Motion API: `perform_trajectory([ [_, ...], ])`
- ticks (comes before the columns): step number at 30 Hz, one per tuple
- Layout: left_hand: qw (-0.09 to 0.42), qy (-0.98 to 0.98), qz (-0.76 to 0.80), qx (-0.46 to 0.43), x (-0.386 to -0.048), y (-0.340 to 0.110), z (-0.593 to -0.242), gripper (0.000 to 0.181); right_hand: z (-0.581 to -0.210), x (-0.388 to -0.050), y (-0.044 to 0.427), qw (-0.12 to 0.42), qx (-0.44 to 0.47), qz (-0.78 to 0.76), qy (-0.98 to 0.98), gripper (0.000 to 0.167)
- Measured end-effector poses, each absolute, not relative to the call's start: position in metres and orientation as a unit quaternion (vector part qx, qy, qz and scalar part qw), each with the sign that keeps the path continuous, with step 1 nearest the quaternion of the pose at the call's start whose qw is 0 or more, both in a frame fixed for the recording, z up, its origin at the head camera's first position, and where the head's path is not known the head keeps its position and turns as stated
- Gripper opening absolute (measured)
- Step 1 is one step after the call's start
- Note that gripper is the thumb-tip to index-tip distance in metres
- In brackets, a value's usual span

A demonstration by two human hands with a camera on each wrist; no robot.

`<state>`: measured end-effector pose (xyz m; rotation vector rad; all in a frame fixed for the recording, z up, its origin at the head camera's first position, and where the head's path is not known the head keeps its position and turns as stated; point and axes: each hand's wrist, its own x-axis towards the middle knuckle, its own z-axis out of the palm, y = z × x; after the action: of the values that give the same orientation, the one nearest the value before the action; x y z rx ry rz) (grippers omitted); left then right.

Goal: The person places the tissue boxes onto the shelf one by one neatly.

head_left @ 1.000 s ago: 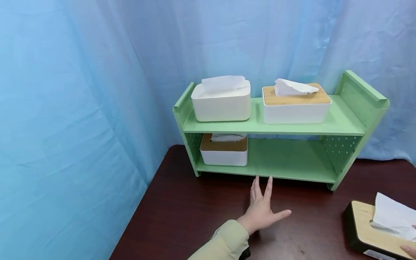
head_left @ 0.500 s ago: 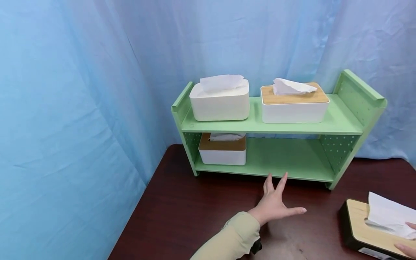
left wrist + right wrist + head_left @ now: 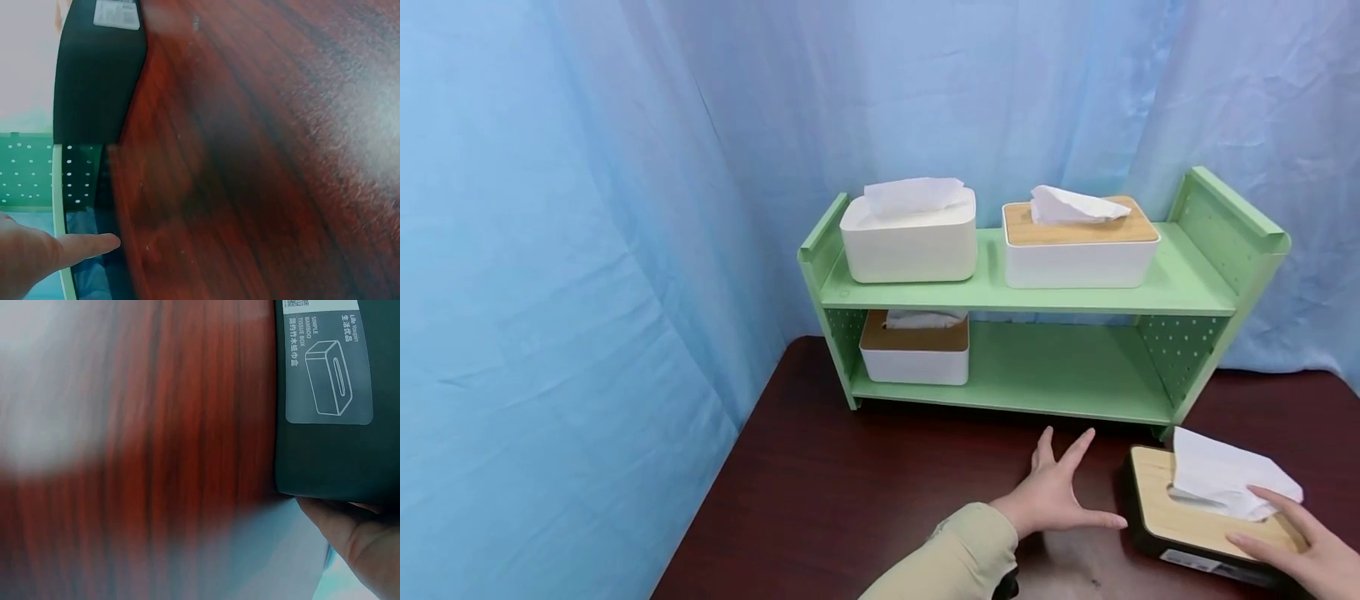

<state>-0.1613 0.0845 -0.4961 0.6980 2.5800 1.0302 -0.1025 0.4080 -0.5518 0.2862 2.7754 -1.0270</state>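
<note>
A black tissue box [image 3: 1195, 518] with a pale wooden lid sits low over the dark table at the right in the head view. White tissue [image 3: 1221, 471] sticks out of its slot. My right hand [image 3: 1315, 557] holds the box's right end, with thumb and a finger seen over the lid. The right wrist view has that hand [image 3: 369, 547] against the end of the box [image 3: 325, 459], beside a printed label; the other fingers are mostly hidden. My left hand [image 3: 1051, 498], fingers spread and thumb out, is just left of the box, holding nothing.
Behind the hands stands a green two-tier shelf [image 3: 1075, 367]. Its top bears a white tissue box [image 3: 913, 250] and a wood-lidded white one [image 3: 1078, 265]. Another wood-lidded box [image 3: 916, 367] is at the lower left. Blue curtains [image 3: 587, 250] hang around the table [image 3: 820, 500].
My right hand has brought the black tissue box leftward, closer to my left hand. The left hand has shifted right, its fingers still spread.
</note>
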Motion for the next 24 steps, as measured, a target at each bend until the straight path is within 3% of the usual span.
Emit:
perform_trajectory([
  [3, 0.137, 0.896, 0.341, 0.248, -0.16, 0.086, -0.499, 0.101, -0.54, -0.108, 0.395, 0.112, 0.066, -0.311, 0.942, 0.093],
  [9, 0.138, 0.905, 0.305, 0.262, -0.16, 0.087, -0.501, 0.099, -0.534, -0.12, 0.37, 0.116, 0.056, -0.281, 0.951, 0.09],
  [24, 0.124, 0.911, 0.303, 0.249, -0.161, 0.076, -0.514, 0.092, -0.53, -0.128, 0.315, 0.067, 0.002, -0.335, 0.94, 0.08],
])
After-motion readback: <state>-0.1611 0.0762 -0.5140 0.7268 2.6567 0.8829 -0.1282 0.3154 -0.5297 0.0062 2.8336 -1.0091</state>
